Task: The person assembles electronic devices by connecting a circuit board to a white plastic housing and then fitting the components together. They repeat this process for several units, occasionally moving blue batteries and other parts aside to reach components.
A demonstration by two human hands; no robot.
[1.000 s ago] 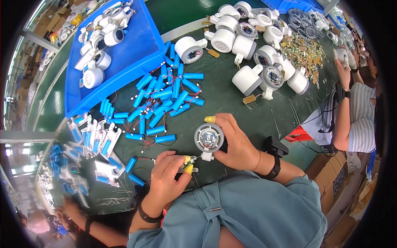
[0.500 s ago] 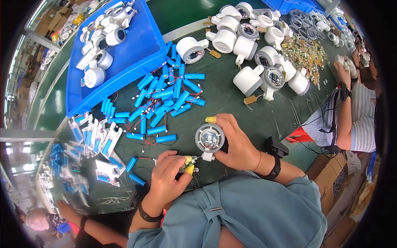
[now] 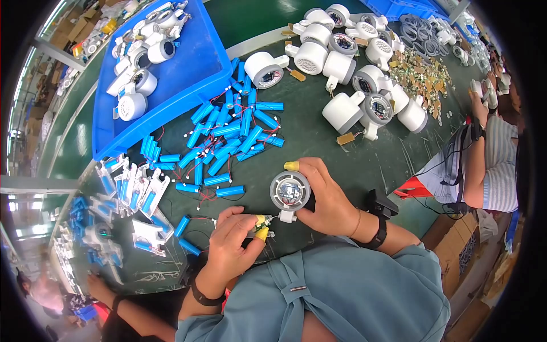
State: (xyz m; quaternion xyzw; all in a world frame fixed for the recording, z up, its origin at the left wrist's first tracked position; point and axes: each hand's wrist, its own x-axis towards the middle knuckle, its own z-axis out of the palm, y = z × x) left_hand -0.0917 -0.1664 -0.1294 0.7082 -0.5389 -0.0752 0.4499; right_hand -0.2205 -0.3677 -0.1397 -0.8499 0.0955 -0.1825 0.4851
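My right hand (image 3: 331,202) is wrapped round a white and grey round housing (image 3: 290,212), likely a small fan head. Its open ring faces up and a circuit board shows inside. A short white neck on the housing points toward me. Close to that neck, my left hand (image 3: 229,242) pinches a small green circuit board (image 3: 262,223) between thumb and fingertips. Thin wire runs between the board and the neck. Yellow covers sit on some fingertips of both hands. Left of my left hand lie loose blue battery cells (image 3: 188,247) with thin leads.
Many blue cells (image 3: 228,128) with red wires lie ahead. A blue bin (image 3: 196,57) with white housings stands far left. More housings (image 3: 342,113), small boards (image 3: 424,77) and grey rings (image 3: 416,31) fill the far right. White handle shells (image 3: 151,191) lie left. Co-workers sit on both sides.
Both of my hands keep the same hold and place. The co-worker's hand at the lower left has shifted slightly right, and the person beyond has moved. The right co-worker's hands moved a little.
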